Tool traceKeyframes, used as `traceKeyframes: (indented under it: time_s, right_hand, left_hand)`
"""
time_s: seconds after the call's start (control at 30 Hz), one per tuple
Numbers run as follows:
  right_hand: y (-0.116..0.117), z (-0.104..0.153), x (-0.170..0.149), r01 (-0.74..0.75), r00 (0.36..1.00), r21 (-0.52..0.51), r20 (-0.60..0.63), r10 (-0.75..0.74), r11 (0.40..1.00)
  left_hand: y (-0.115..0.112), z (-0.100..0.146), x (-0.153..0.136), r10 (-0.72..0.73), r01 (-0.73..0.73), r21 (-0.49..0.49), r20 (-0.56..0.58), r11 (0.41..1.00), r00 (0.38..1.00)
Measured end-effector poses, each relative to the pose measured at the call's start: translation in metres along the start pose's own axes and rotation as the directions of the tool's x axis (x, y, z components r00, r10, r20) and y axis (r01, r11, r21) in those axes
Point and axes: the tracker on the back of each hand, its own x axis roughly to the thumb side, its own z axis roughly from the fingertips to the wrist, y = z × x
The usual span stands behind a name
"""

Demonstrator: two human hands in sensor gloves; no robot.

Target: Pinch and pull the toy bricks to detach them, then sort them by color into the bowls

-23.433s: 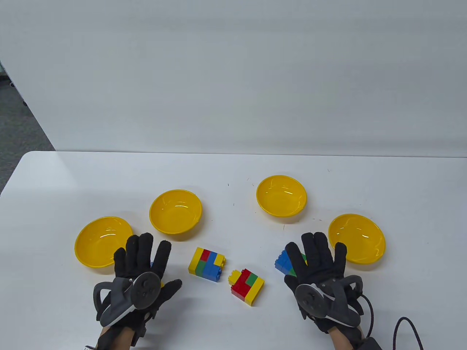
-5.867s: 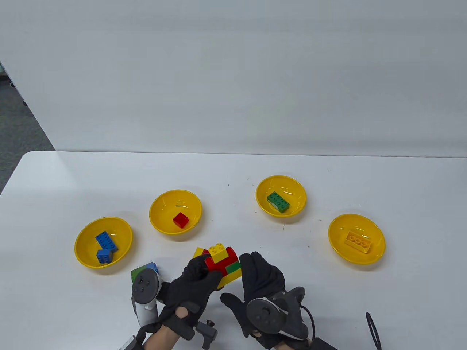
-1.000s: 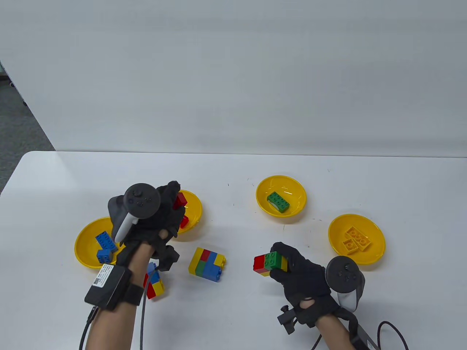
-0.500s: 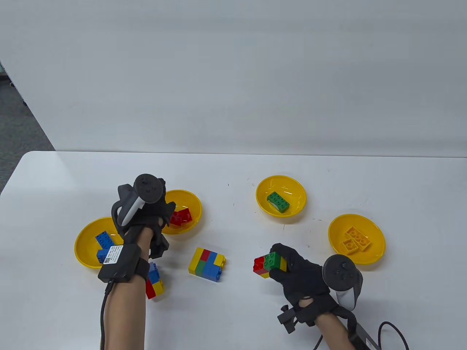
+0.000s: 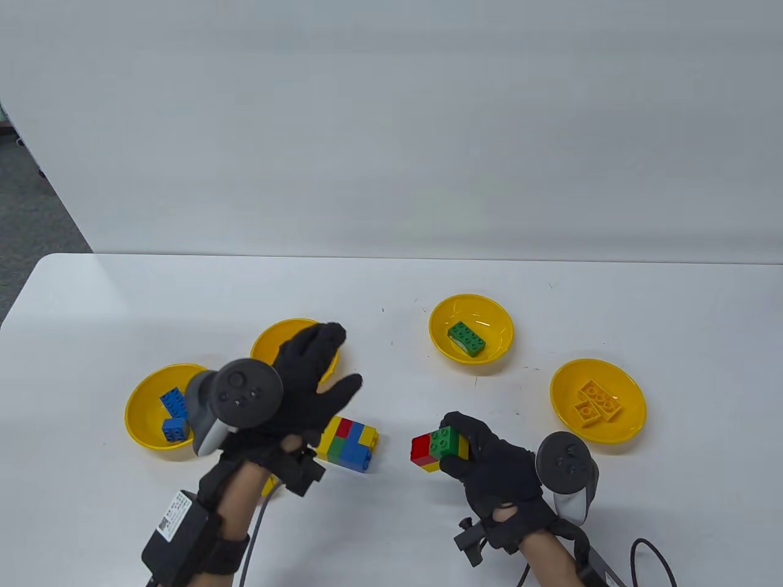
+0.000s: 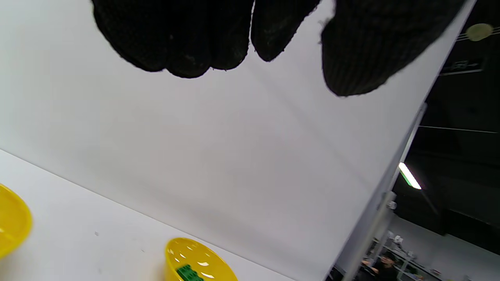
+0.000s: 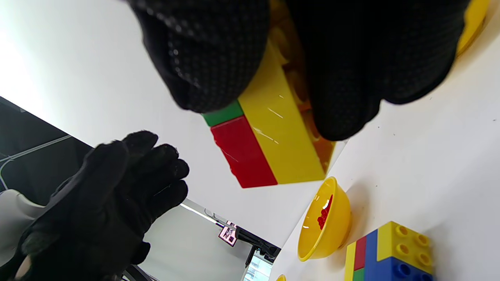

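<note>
Currently, right hand (image 5: 489,465) grips a red-green-yellow brick cluster (image 5: 435,449) above the white table (image 5: 391,287); left hand (image 5: 300,385), fingers spread and empty, at its nine o'clock. Plain white wall (image 5: 391,122) behind.

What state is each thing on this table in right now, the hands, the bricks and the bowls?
left hand: open, empty, above the table.
right hand: grips the small brick stack.
small brick stack: held, joined.
large brick block: on the table, joined.
blue-brick bowl: two blue bricks.
red-brick bowl: red bricks.
green-brick bowl: one green brick.
yellow-brick bowl: loose yellow bricks.
</note>
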Motion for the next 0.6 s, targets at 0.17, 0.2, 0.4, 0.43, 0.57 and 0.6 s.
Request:
traceKeyframes:
  time_s: [0.17,0.2,0.4,0.43,0.57,0.6]
  right_hand:
    - [0.005,0.002,0.003,0.023,1.0,0.021,0.018,-0.023,1.0]
    - [0.006,0.002,0.003,0.021,1.0,0.029,0.019,-0.021,0.999]
    - [0.014,0.002,0.006,0.004,0.998,0.1,0.058,-0.009,0.995]
    - [0.016,0.003,0.006,-0.009,0.998,0.109,0.058,0.002,0.994]
    - [0.02,0.003,0.002,0.022,0.997,0.131,0.067,-0.031,0.991]
    - [0.021,0.003,0.001,0.036,0.997,0.143,0.068,-0.046,0.989]
  left_hand:
    - [-0.062,0.027,0.0,0.119,-0.109,-0.152,0.056,0.982,0.991]
    - [-0.072,0.029,-0.003,0.146,-0.134,-0.181,0.055,0.974,0.988]
    - [-0.11,0.03,-0.024,0.34,-0.338,-0.352,-0.059,0.873,0.939]
    - [-0.111,0.029,-0.028,0.352,-0.356,-0.348,-0.077,0.867,0.933]
    - [-0.11,0.03,-0.035,0.383,-0.386,-0.351,-0.081,0.853,0.92]
    - [-0.109,0.03,-0.035,0.387,-0.388,-0.34,-0.074,0.857,0.919]
